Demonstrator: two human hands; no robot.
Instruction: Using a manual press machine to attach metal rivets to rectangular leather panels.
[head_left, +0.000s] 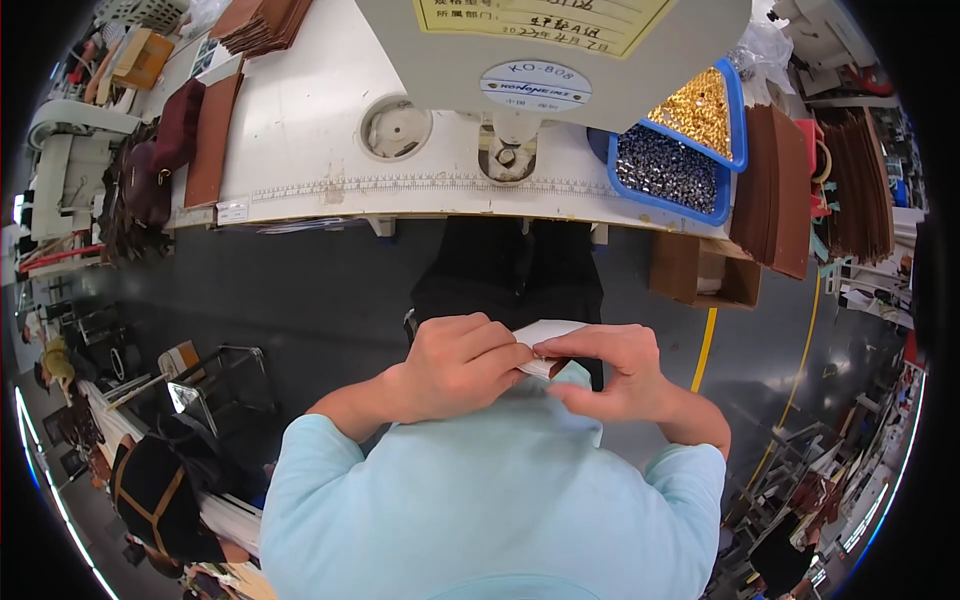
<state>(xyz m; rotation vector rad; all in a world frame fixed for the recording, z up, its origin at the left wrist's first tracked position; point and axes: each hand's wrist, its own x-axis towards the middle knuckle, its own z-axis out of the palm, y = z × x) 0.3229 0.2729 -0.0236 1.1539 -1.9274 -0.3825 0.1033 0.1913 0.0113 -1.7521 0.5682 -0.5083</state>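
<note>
Close to my chest I hold a small flat white piece [548,329] with a brown patch at its lower edge; its exact kind is unclear. My left hand [458,366] is closed, its curled fingers gripping the piece's left side. On the other side, my right hand [615,372] bends around the piece, index fingertip on its edge and thumb lower down. Anything tiny under the fingertips is hidden. Beyond my lap is a white worktable [310,150] with a ruler strip along its front. A grey press machine [430,70] stands over it.
Blue trays hold gold metal bits [695,110] and silver metal bits [665,170]. Stacked brown panels [770,190] hang past the table's right edge. At left lie a brown strip [213,140] and dark red pouches [180,125]. A cardboard box [680,270] sits under the table.
</note>
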